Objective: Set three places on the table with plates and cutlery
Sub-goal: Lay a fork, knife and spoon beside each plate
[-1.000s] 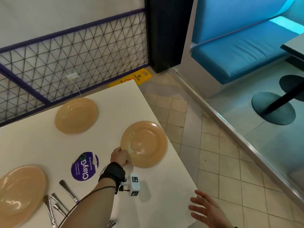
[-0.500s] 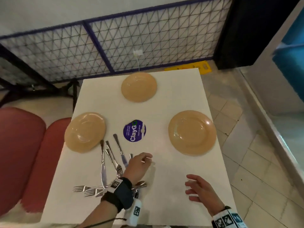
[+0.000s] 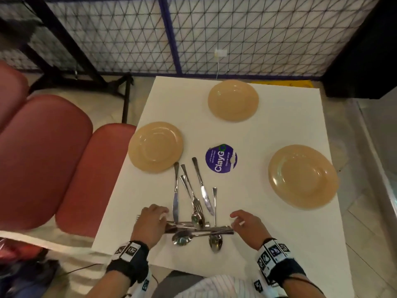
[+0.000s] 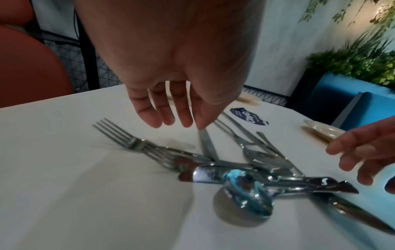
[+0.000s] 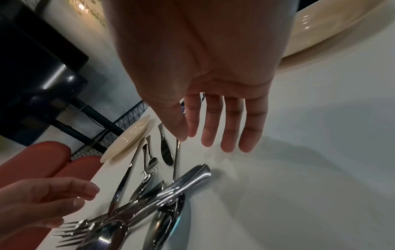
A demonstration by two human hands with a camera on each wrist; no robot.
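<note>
Three tan plates lie on the white table [image 3: 247,211]: a left plate [image 3: 156,147], a far plate [image 3: 233,100] and a right plate [image 3: 303,179]. A heap of steel cutlery [image 3: 193,214] with knives, forks and spoons lies near the front edge. My left hand [image 3: 153,220] hovers at the heap's left end, over the fork tines [image 4: 119,135], fingers relaxed and holding nothing. My right hand [image 3: 245,222] hovers at the heap's right end, beside the handle ends [image 5: 192,175], fingers straight and empty.
A round purple sticker [image 3: 221,158] sits in the table's middle. Red padded seats [image 3: 53,158] stand to the left. A wire mesh fence [image 3: 193,33] runs behind the table. Tiled floor [image 3: 369,147] lies to the right.
My left hand let go of the right plate and came back to the cutlery heap. My right hand moved in to the heap's right end. The view swung left.
</note>
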